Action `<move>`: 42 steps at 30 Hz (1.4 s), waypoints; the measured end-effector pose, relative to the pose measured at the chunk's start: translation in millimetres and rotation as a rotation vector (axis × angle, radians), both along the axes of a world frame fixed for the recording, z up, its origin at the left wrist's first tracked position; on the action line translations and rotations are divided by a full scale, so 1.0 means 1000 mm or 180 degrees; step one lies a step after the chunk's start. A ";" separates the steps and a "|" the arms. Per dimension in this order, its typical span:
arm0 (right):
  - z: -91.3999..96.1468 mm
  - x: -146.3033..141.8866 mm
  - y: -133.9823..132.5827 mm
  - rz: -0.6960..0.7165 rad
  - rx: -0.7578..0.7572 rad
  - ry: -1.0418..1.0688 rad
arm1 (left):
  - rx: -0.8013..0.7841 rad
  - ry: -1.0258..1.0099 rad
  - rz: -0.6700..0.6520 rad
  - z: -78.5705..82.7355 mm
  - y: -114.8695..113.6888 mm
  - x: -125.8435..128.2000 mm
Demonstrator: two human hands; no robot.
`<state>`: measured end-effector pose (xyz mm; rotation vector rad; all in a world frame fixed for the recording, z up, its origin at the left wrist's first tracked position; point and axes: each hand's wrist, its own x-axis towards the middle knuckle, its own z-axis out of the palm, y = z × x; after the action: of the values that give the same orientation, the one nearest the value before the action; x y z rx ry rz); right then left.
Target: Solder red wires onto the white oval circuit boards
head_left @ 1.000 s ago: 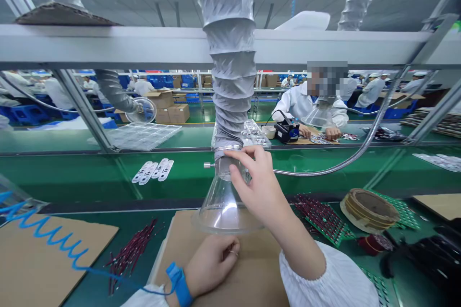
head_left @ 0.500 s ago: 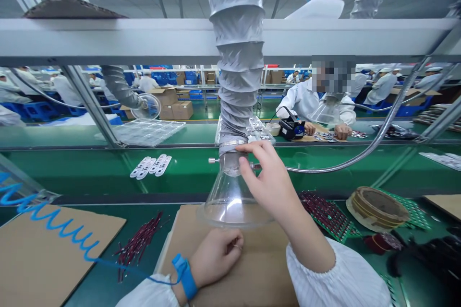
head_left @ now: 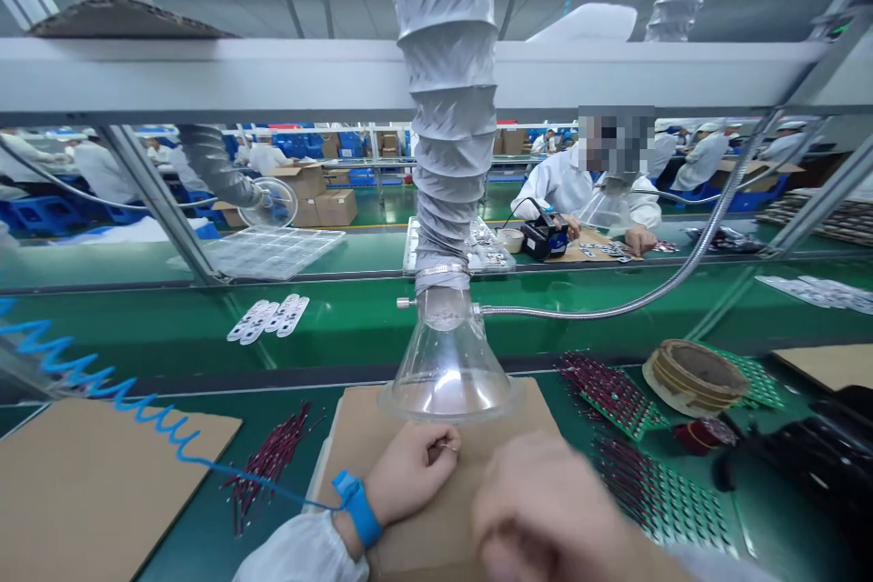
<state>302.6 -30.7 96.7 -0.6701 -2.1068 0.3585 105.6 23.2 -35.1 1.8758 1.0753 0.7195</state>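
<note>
A clear plastic funnel hood (head_left: 451,371) hangs from a grey ribbed duct (head_left: 445,109) just above a brown cardboard sheet (head_left: 382,436) in front of me. My left hand (head_left: 409,471) rests on that sheet below the hood, fingers curled shut, with a small ring-like piece at the fingertips. A blue wrist strap (head_left: 358,509) with a coiled blue cord (head_left: 123,400) is on that wrist. My right hand (head_left: 546,509) is low at the front, blurred by motion, away from the hood; its fingers cannot be made out.
Dark red wire pieces (head_left: 269,464) lie left of the sheet. Green circuit boards (head_left: 614,396) and a roll of tape (head_left: 692,375) sit to the right. A green conveyor belt (head_left: 170,327) carries white strips (head_left: 267,318). A person in white (head_left: 579,191) works opposite.
My right hand has let go of the hood's neck and dropped down toward me. The left hand has stayed on the cardboard.
</note>
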 end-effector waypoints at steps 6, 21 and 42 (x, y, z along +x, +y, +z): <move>-0.105 -0.002 0.005 -0.0768 -0.1001 -0.0656 | -0.0369 -0.0322 0.0092 0.002 0.001 0.000; -0.134 0.015 0.028 -0.0345 -0.1737 -0.0333 | -0.0194 0.0039 -0.0223 0.003 -0.005 -0.004; -0.134 0.044 0.058 -0.0150 -0.2910 0.1370 | 0.1073 -0.0184 -0.0100 0.032 0.020 -0.050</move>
<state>346.2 27.5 -37.4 -1.0323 -1.4438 1.3465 55.6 42.8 -3.4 2.1341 0.9286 0.9791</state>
